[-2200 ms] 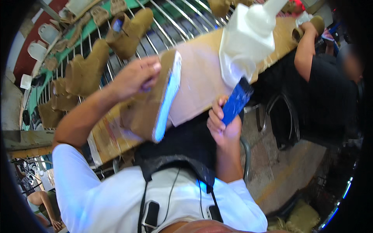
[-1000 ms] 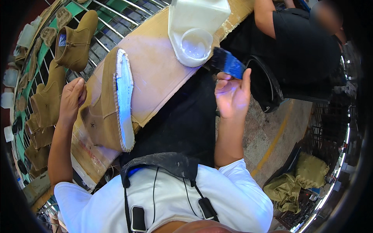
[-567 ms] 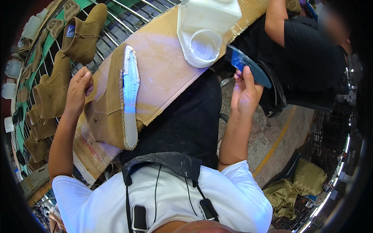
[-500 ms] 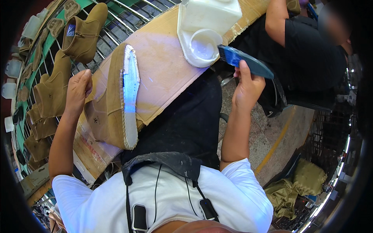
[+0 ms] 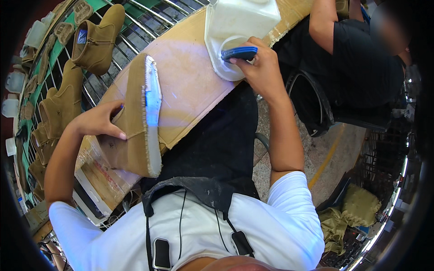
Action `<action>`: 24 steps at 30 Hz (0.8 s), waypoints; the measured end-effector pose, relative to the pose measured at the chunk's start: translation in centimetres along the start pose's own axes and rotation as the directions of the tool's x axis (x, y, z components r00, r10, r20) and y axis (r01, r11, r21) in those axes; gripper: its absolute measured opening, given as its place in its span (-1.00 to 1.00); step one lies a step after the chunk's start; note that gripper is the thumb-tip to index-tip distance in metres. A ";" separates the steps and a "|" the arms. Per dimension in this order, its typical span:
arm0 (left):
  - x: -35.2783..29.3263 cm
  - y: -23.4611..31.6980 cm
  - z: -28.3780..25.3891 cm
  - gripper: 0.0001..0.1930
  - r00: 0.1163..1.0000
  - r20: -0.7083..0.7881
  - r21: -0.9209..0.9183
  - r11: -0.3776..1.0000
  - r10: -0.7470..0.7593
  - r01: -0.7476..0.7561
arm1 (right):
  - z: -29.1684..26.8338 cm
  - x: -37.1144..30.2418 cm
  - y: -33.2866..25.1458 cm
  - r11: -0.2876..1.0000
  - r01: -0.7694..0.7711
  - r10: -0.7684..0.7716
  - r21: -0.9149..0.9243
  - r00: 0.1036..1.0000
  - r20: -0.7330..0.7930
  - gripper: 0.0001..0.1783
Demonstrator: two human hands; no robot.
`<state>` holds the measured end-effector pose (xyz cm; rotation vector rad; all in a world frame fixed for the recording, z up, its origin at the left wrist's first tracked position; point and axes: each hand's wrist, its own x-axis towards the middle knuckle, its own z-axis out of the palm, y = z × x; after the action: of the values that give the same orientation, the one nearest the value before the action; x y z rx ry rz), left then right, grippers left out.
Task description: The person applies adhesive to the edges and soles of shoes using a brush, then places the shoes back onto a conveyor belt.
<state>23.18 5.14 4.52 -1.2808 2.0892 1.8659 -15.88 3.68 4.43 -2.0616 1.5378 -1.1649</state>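
Observation:
A tan suede boot (image 5: 136, 122) lies on its side over a cardboard sheet. Its pale underside faces right, with a white coating and bluish light along it. My left hand (image 5: 100, 121) grips the boot's shaft, thumb in front and fingers partly hidden behind. In my right hand (image 5: 262, 67) is a blue-handled brush (image 5: 242, 53), pinched between thumb and fingers. The brush's head end dips into the round white cup (image 5: 221, 67) at the foot of a white plastic container (image 5: 244, 20); its bristles are hidden there.
Cardboard (image 5: 187, 86) covers part of a metal-bar rack (image 5: 149, 16). Several tan boots (image 5: 99, 45) stand along the left, beside soles and clear plastic pieces. Another person in black (image 5: 357, 67) sits at the right, near a black chair (image 5: 312, 99). Crumpled olive material (image 5: 357, 207) lies lower right.
My right hand has moved left and brought the brush down into the cup. My left hand, closed beside the boot before, has lowered and taken hold of its shaft.

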 end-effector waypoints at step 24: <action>-6.0 -7.6 5.6 -0.39 0.679 -0.718 -0.326 0.787 0.155 -0.524 | -2.5 -2.1 3.0 0.921 -0.242 0.260 0.306 0.965 -0.019 -0.75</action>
<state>29.12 13.65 0.27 -2.0450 2.3712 2.5639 -19.88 4.98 3.06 -1.5942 1.4906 -1.2785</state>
